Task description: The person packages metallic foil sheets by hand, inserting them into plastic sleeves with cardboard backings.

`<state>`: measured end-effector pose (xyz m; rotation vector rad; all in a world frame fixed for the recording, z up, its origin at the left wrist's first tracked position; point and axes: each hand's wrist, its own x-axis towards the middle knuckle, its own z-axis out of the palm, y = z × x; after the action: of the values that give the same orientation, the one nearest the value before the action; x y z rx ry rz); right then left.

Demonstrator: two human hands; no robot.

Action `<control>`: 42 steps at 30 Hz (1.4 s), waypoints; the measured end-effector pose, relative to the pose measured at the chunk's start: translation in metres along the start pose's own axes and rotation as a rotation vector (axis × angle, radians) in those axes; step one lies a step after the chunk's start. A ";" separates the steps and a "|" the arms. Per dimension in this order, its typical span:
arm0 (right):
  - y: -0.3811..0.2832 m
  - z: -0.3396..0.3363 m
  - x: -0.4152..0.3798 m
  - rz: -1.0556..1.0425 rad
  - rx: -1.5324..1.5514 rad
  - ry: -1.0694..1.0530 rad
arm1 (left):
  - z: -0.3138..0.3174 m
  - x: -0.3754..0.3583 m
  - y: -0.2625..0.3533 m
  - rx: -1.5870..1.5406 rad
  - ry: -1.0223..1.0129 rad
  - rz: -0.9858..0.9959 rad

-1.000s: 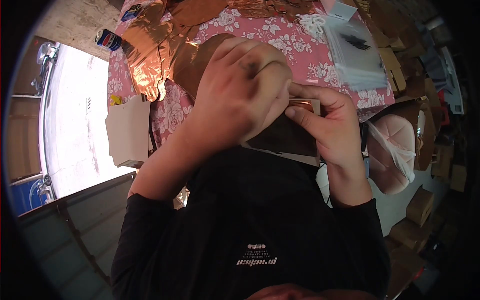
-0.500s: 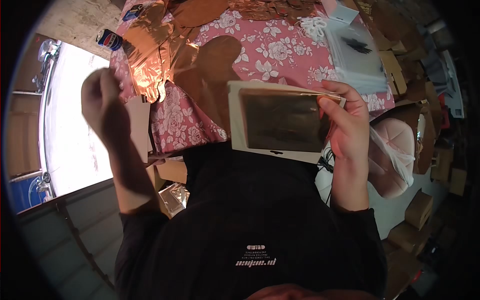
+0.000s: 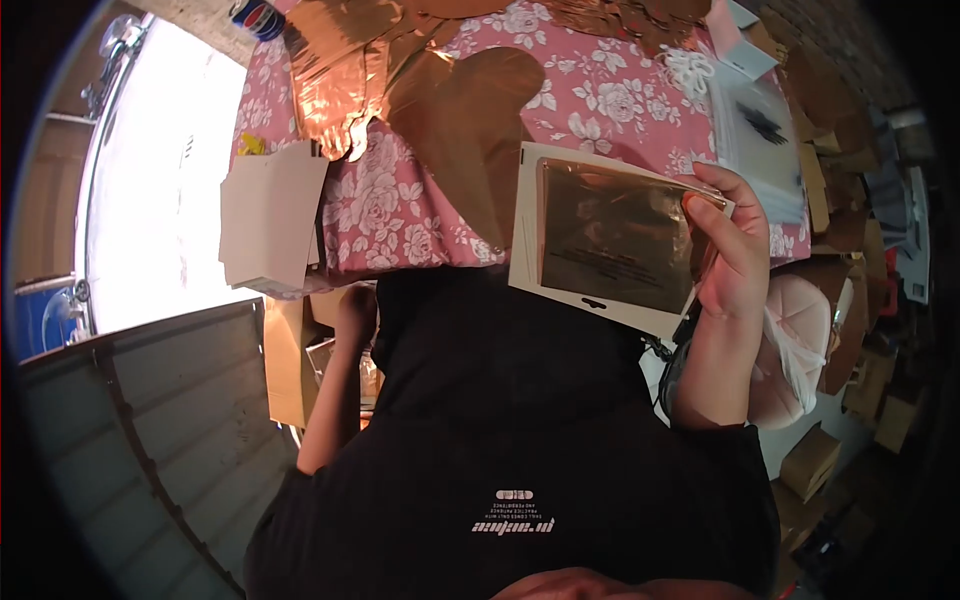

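My right hand [image 3: 735,245] is closed on the right edge of a white backing card [image 3: 527,215], its thumb on top. A dark gold film packet [image 3: 615,240] lies against the card's face, and a hang hole shows at the card's lower edge. My left hand [image 3: 357,312] is down below the table edge, beside an open cardboard box [image 3: 288,360]; its fingers are mostly hidden. A clear shiny packet [image 3: 368,375] shows next to that forearm. On the table's left corner sits a stack of white cards [image 3: 270,215].
Shiny copper-coloured sheets [image 3: 340,75] and a brown rounded sheet [image 3: 465,120] lie on the pink floral tablecloth [image 3: 620,100]. Back left stands a blue can [image 3: 258,18]. Clear plastic bags [image 3: 750,150] and white cord [image 3: 690,72] lie right. A padded stool [image 3: 795,330] stands beside me.
My left hand has dropped from above the table's left corner to below its edge, uncovering the card stack. The view has shifted, and my right hand still holds the card and packet.
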<state>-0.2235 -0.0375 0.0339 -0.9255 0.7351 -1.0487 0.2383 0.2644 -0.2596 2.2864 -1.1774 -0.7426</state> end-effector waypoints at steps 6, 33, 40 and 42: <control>-0.009 0.018 0.002 -0.024 -0.118 -0.075 | 0.040 0.092 -0.024 -0.103 0.156 -0.007; 0.021 0.018 -0.006 0.130 0.128 -0.062 | -0.088 -0.003 0.097 0.167 -0.718 -0.110; 0.039 0.050 -0.007 0.189 0.205 -0.145 | -0.140 -0.025 0.241 -0.964 -0.360 0.405; 0.042 0.055 -0.007 0.202 0.192 -0.159 | -0.136 -0.018 0.297 -1.172 -0.229 0.329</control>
<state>-0.1623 -0.0067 0.0212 -0.7434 0.5716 -0.8411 0.1431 0.1429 0.0292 1.0390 -0.8054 -1.1602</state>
